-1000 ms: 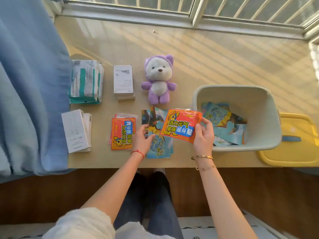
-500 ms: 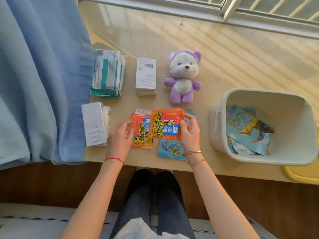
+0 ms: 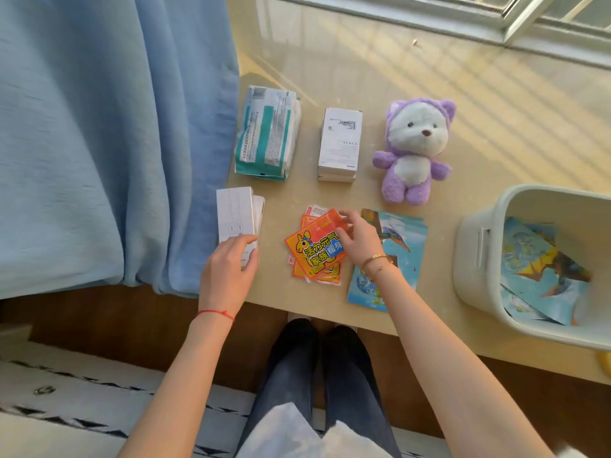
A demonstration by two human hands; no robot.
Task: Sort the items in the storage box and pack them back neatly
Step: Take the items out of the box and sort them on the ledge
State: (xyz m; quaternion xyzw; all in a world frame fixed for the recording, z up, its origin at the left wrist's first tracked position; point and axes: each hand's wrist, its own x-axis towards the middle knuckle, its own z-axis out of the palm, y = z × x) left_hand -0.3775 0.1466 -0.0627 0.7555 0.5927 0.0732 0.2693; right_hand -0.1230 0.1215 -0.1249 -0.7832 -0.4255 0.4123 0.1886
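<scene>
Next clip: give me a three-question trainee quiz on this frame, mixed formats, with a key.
1. True or false: the plush bear lies inside the storage box.
2. Which pile is the right hand touching? A) orange packets B) blue packets C) teal-striped packs
3. Fill in: the left hand rests on the ______ boxes next to the curtain.

Key: 1 false, it is on the table; 2 A; 3 white.
</scene>
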